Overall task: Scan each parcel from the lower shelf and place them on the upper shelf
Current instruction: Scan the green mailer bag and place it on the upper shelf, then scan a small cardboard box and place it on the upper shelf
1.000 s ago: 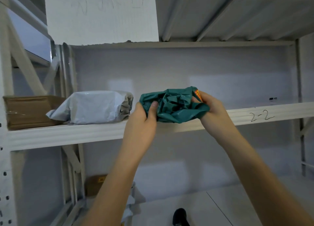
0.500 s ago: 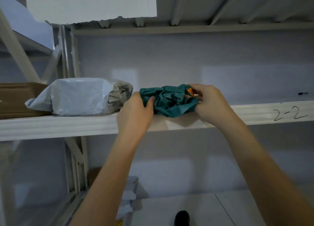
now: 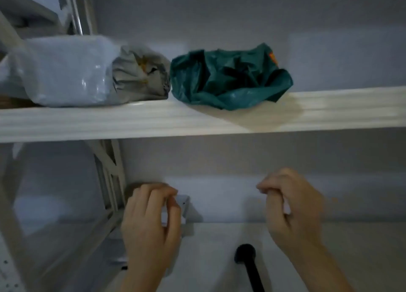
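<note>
A crumpled green parcel (image 3: 228,76) lies on the upper shelf (image 3: 153,120), right beside a grey plastic-wrapped parcel (image 3: 72,72). Neither hand touches them. My left hand (image 3: 151,223) hangs below the shelf with fingers loosely curled and holds nothing. Behind it stands a white parcel (image 3: 184,208) at the lower level, partly hidden by the fingers. My right hand (image 3: 294,210) is also below the shelf, fingers loosely curled, nothing in it.
A black scanner-like handle (image 3: 248,263) pokes up at the bottom centre. White rack uprights and braces (image 3: 107,177) stand at the left. A brown box edge (image 3: 8,100) shows at the far left of the upper shelf.
Both hands have let go of the green parcel, which now rests on the upper shelf, and have dropped down below the shelf. The view has tilted downward.
</note>
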The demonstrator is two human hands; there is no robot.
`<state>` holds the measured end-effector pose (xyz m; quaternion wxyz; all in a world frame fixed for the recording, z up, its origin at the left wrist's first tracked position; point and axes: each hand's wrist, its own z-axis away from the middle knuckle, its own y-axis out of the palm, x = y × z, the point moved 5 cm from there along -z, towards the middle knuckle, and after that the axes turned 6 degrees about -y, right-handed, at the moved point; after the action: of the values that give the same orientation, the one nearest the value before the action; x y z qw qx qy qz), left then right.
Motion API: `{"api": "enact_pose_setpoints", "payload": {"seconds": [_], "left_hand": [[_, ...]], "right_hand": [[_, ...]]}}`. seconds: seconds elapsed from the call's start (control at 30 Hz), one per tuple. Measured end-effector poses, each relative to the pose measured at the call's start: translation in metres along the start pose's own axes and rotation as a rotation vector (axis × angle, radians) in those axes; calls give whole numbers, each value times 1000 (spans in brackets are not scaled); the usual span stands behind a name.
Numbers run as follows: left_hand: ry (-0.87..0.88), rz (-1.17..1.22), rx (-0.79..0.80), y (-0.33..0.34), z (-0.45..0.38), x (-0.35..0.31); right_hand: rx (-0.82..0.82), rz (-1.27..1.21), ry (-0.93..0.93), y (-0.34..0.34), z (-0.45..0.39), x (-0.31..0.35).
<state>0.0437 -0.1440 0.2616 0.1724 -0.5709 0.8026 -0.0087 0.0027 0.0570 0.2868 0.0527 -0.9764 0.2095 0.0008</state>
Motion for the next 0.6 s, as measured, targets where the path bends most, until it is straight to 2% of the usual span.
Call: {"api": "enact_pose_setpoints", "payload": {"seconds": [0.17, 0.27, 0.47, 0.6], "left_hand": [[-426, -150, 402, 51, 77, 105], [-594, -241, 579, 62, 117, 156], [-781, -347, 761, 73, 150, 233], [-801, -345, 827, 79, 158, 269]], "right_hand": [[599, -80, 419, 100, 92, -37], [865, -195, 682, 146, 149, -44], [1123, -339, 981, 220, 215, -36], [1142, -358, 1091, 265, 233, -30]]}}
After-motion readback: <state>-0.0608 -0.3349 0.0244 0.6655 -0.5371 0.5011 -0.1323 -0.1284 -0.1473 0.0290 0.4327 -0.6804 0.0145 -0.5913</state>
